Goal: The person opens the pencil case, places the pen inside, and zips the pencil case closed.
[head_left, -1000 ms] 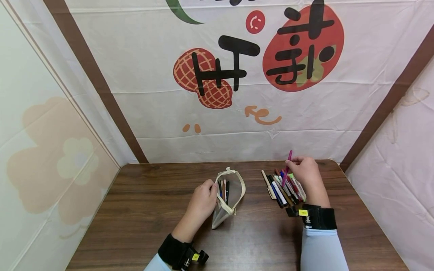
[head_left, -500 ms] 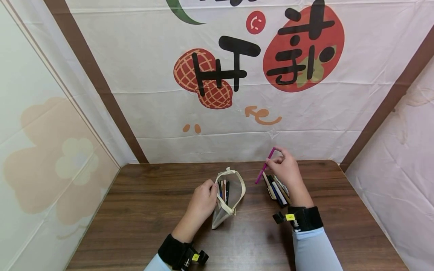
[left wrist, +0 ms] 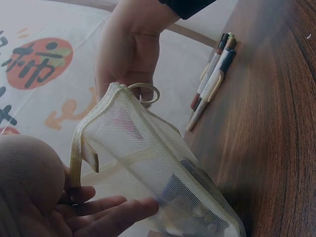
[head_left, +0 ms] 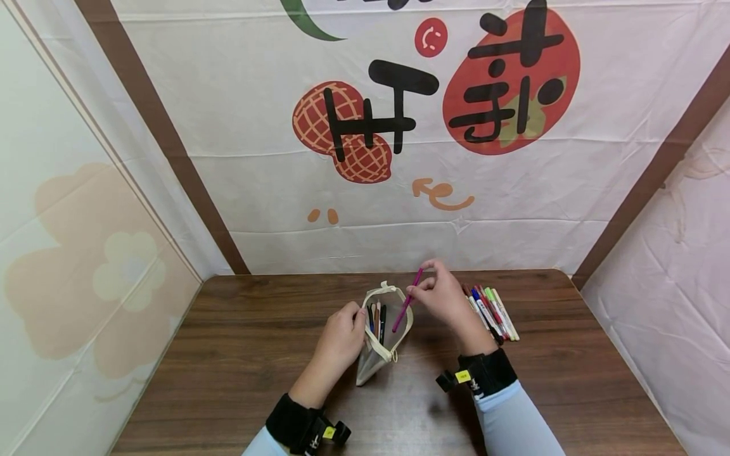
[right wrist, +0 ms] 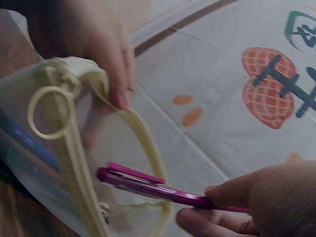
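A mesh pencil pouch (head_left: 372,364) with a cream zipper edge stands with its mouth spread wide, several pens and pencils (head_left: 376,318) inside. My left hand (head_left: 340,335) pinches the rim on its left side. In the right wrist view a magenta pen (right wrist: 148,188) reaches through the pouch mouth, clip end first. My right hand (head_left: 441,296) pinches that pen near its other end, just right of the rim. The ring zipper pull (right wrist: 49,112) hangs at the near corner of the mouth.
Several pens and markers (head_left: 493,313) lie side by side on the wooden table (head_left: 256,329), right of the pouch and partly behind my right forearm. A printed cloth (head_left: 256,190) hangs along the table's back edge.
My right hand has carried the magenta pen leftward from the pile of pens to the pouch, and its lower end is now inside the mouth. The left hand and pouch have stayed put.
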Available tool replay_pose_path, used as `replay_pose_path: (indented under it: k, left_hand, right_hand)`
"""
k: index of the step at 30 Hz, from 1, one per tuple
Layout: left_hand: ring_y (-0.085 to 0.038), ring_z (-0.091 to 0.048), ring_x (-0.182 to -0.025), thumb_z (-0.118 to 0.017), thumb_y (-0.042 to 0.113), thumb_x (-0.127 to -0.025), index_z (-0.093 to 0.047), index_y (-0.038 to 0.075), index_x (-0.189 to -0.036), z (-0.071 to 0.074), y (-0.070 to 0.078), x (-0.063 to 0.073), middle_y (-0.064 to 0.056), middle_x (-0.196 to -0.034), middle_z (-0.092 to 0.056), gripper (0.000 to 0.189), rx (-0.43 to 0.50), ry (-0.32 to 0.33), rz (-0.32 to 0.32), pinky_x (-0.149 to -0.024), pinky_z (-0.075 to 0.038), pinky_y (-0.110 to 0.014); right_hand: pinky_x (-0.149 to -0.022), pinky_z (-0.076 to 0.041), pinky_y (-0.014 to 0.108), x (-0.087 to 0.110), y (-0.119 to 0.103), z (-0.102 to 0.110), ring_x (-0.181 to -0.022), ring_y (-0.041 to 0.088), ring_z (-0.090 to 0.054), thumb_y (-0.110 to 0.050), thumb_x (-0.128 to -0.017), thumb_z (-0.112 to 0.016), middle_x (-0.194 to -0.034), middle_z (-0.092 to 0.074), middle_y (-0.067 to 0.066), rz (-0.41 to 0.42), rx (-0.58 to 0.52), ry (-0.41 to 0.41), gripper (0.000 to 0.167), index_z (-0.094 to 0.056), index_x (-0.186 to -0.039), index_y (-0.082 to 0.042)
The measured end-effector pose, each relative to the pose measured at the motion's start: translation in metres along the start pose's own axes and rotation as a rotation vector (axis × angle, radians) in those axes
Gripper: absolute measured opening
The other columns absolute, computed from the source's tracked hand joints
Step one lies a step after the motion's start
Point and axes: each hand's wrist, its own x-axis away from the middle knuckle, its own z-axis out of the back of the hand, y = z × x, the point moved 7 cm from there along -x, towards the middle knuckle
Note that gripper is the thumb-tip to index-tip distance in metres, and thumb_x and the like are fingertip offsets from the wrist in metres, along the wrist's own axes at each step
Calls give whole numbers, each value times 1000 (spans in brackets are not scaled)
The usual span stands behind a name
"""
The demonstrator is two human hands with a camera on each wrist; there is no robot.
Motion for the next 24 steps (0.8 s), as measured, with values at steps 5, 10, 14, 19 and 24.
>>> replay_pose_path:
  k: [5, 10, 14, 19, 24]
  left_hand:
    - [-11, -56, -61, -54, 17, -119, -63, 9, -92, 1, 0, 0, -2, -72, -64, 29, -14, 18, -14, -59, -49, -30]
    - [-12, -57, -61, -54, 17, -118, -63, 9, -91, 1, 0, 0, -2, -71, -64, 30, -10, 17, -15, -60, -49, -30]
    - [-12, -56, -61, -55, 17, -118, -63, 9, -90, 1, 0, -1, -2, -71, -64, 30, -11, 23, -15, -61, -49, -31]
    - [-13, -56, -62, -56, 17, -117, -63, 10, -89, 1, 0, -1, -2, -72, -63, 30, -21, 32, -22, -61, -48, -32]
    - [-12, -55, -62, -55, 18, -118, -62, 11, -89, 2, 1, -1, -1, -71, -62, 31, -29, 30, -24, -61, -48, -31]
  right_hand:
    - [-76, -53, 34, 3, -3, -25, -83, 35, -84, -14, -105, -82, -85, -84, 4, 12, 48, -95, 47, -52, -140, -8]
    - [-65, -57, 35, 4, -3, -45, -77, 31, -82, -13, -104, -83, -84, -84, 5, 12, 19, -177, 44, -56, -137, -3]
    - [-66, -64, 36, 4, 1, -57, -76, 25, -83, -11, -107, -77, -89, -85, 9, -8, -13, -272, 37, -61, -138, 1]
    - [-71, -67, 43, 5, 2, -57, -82, 28, -86, -9, -108, -72, -95, -86, 15, -8, -26, -337, 31, -67, -135, 5]
    - [-79, -69, 53, 3, 3, -37, -86, 31, -85, -12, -109, -72, -103, -86, 20, 20, 2, -288, 28, -71, -132, 5]
